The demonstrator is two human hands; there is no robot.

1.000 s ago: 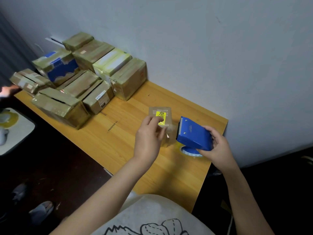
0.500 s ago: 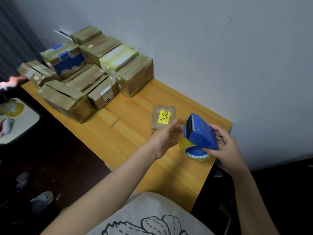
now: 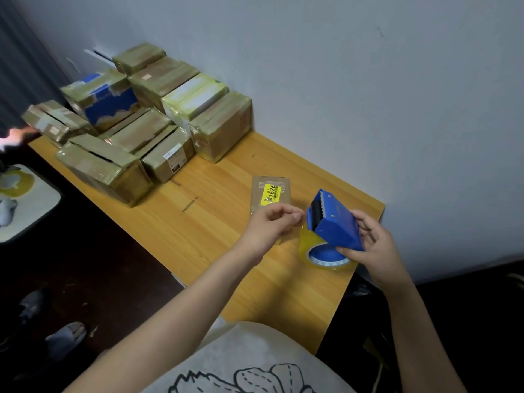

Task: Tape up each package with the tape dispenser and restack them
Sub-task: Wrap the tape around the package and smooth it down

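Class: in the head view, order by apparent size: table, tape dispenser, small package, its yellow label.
Largest first:
table
tape dispenser, though nearest the camera
small package, partly hidden
yellow label

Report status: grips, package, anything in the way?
Left grip pinches at mouth of blue plastic tape dispenser, tape end unclear. Right grip holds dispenser. Small flat brown package with yellow label lies on wooden table. Nothing blocks it.

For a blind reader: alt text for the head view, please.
A right hand grips a blue plastic tape dispenser with yellowish tape; the left hand, fingers curled, meets its front. A small brown yellow-labelled package lies on the wooden table, taped cardboard boxes stacked beyond.
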